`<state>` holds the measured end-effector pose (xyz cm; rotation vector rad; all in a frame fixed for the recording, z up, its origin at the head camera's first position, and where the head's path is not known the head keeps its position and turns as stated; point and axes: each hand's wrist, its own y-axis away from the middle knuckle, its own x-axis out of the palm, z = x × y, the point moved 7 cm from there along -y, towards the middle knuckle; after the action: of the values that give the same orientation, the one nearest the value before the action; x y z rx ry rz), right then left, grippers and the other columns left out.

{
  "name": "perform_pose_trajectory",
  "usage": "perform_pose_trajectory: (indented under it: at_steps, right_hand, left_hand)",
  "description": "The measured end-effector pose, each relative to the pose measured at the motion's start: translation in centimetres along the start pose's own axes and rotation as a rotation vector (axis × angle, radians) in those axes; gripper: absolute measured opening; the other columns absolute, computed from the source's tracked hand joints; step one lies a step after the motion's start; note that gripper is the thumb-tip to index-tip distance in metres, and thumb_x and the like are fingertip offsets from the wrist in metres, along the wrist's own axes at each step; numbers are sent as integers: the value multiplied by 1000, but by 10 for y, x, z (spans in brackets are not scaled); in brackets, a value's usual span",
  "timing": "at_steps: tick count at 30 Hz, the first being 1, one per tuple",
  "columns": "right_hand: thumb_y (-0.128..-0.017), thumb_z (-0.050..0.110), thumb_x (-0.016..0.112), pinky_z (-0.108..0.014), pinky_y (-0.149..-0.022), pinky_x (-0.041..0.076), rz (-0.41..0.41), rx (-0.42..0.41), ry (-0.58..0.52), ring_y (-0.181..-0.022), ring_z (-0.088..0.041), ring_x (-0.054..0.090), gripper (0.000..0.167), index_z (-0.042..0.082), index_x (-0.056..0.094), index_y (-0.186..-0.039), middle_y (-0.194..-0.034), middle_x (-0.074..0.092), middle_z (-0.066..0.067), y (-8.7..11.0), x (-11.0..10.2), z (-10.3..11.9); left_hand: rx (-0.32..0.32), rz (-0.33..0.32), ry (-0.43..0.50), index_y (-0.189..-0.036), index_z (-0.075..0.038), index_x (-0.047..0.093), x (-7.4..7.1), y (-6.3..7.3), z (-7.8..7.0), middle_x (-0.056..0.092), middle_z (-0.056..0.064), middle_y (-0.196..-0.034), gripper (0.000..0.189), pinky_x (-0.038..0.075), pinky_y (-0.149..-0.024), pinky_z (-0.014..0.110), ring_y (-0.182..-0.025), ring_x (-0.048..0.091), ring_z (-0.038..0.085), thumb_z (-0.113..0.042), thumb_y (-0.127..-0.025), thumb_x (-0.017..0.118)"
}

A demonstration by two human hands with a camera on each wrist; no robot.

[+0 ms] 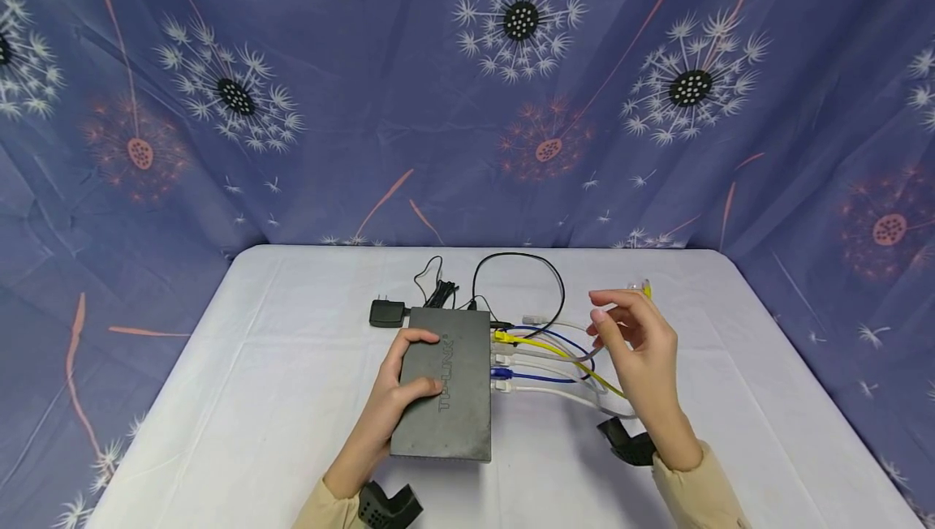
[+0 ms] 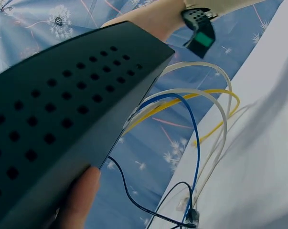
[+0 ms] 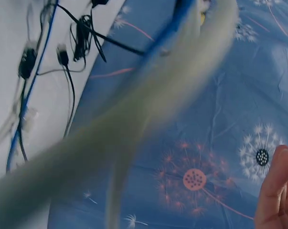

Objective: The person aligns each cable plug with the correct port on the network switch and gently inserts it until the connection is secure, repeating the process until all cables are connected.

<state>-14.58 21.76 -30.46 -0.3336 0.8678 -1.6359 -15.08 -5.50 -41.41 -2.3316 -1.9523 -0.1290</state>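
A dark grey TP-LINK network switch (image 1: 453,432) is tilted up off the table in the head view. My left hand (image 1: 398,387) grips its left side, thumb and a finger on top; a fingertip (image 2: 84,195) shows beneath in the left wrist view. White, blue, yellow and grey network cables are plugged into its right side, including a yellow cable (image 1: 544,342) and a blue cable (image 1: 544,378). My right hand (image 1: 643,350) is raised to the right with loosely bent fingers, thumb and index apart. A grey cable (image 1: 562,356) passes by its thumb; no grip on it shows.
A black power adapter (image 1: 387,313) and a bundled black cord (image 1: 441,295) lie behind the switch on the white table (image 1: 219,399). A black cable (image 1: 561,277) loops at the back. A loose clear plug (image 1: 535,320) lies near it. A patterned curtain (image 1: 409,107) hangs behind.
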Motion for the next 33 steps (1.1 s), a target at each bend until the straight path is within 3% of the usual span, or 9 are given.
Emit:
perform_pose_trajectory:
  at_steps: [9,21,33]
  right_hand:
    - [-87,-11,59,-20,-58,48,81,127,21,-69,-12,62,25,-5,64,-111,-100,61,0,-18,-4,-14]
    - [-95,4,56,-25,-59,50,274,245,79,-73,-11,63,23,0,61,-117,-108,60,9,-35,-8,-30]
    - [-99,22,52,-31,-67,53,446,436,37,-80,-15,64,36,-2,54,-126,-113,58,-8,-50,-7,-67]
  left_hand:
    - [-5,6,33,-123,-17,53,0,1,1,41,11,-129,53,32,-87,42,-108,40,31,-2,-73,63]
    - [-18,6,31,-123,-17,53,-1,2,4,40,10,-131,53,31,-89,43,-110,39,30,-2,-74,63]
    - [-17,16,34,-123,-17,52,-1,3,5,40,12,-129,53,32,-88,43,-108,40,32,-3,-74,63]
